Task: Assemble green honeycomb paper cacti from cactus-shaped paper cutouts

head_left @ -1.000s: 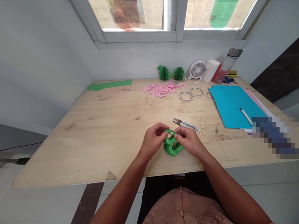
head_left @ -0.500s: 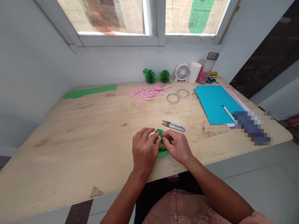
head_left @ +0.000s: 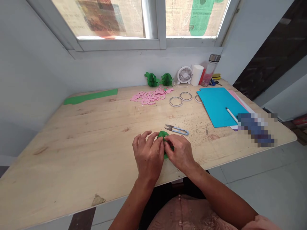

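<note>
Near the table's front edge, a small green paper piece [head_left: 162,133] is pinched between my two hands, partly covered by the fingers. My left hand [head_left: 149,155] grips it from the left with thumb and index finger, its other fingers spread. From the right, my right hand [head_left: 180,151] pinches the same paper with fingertips curled in. Its lower part shows only in slivers between the hands. Just beyond the fingers lie thread snips [head_left: 177,129], blades pointing left.
Pink paper cutouts [head_left: 152,96], tape rolls [head_left: 176,101] and a green paper strip [head_left: 91,96] lie farther back. Two green paper shapes [head_left: 152,80], a small fan [head_left: 184,75] and a glass bottle [head_left: 211,70] stand by the wall. Blue sheets [head_left: 219,108] with a pen [head_left: 231,115] are right.
My hands have drawn closer together around the green paper, covering more of its lower part. The top now looks more pointed. The whole view has shifted slightly.
</note>
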`<state>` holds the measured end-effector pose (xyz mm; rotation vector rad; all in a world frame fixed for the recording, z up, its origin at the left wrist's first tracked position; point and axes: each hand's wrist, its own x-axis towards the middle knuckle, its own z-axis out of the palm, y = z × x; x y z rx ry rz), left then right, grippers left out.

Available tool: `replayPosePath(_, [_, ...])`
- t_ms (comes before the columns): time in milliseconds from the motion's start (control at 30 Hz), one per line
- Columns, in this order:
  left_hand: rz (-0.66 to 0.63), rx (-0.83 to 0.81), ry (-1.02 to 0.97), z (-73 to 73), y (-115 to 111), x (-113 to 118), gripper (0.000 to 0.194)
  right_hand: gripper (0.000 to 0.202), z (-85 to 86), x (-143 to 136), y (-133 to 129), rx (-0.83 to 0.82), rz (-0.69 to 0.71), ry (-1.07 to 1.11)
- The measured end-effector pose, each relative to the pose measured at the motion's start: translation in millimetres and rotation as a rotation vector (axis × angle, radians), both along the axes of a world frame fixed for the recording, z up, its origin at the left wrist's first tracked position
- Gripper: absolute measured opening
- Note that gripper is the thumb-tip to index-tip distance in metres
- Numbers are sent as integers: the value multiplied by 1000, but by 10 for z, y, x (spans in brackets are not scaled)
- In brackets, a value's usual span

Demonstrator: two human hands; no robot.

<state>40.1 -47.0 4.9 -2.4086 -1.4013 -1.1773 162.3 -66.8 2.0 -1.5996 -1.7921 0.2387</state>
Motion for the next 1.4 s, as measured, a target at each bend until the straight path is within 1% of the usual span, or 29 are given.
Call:
replayPosePath(167, [-33, -26, -2, 26, 1, -12, 14, 18, 10, 1, 7, 24, -4, -10])
replayPosePath(367, [-10, 5, -11, 39, 1, -3, 13, 19, 26, -15, 2, 58, -3, -28])
replayPosePath(533, [-16, -14, -47, 28, -2, 23, 15, 20, 34, -8, -4, 37, -6, -2])
replayPosePath(767, [-14, -20, -69, 31, -1, 29, 15, 17, 54, -7, 8, -18, -8, 139])
replayPosePath(900, [6, 4, -114, 20, 22, 41, 12, 16, 57, -7, 21, -59, -7, 236])
replayPosePath(967, [16, -11, -145, 12, 42, 49, 11, 14, 52, -2, 27, -85, -3, 286])
replayPosePath(1067, [2, -118, -235, 30, 48, 29, 9, 11, 33, 19, 38, -152, -4, 398])
replayPosePath(1167, [-43, -270, -377, 102, -21, -91, 9, 11, 10, 69, 51, -223, -19, 507])
replayPosePath(1267, [-104, -384, -418, 166, -162, -336, 13, 10, 1, 137, 74, -280, -17, 589])
replayPosePath(1300, [-130, -427, -420, 169, -211, -433, 17, 10, 3, 157, 84, -297, -6, 612])
replayPosePath(1333, [-160, -479, -407, 160, -256, -529, 20, 10, 6, 175, 97, -314, 12, 632])
replayPosePath(1367, [-186, -540, -367, 140, -293, -617, 18, 9, 11, 189, 110, -333, 37, 654])
replayPosePath(1400, [-185, -608, -332, 110, -319, -694, 14, 9, 17, 200, 124, -355, 63, 682])
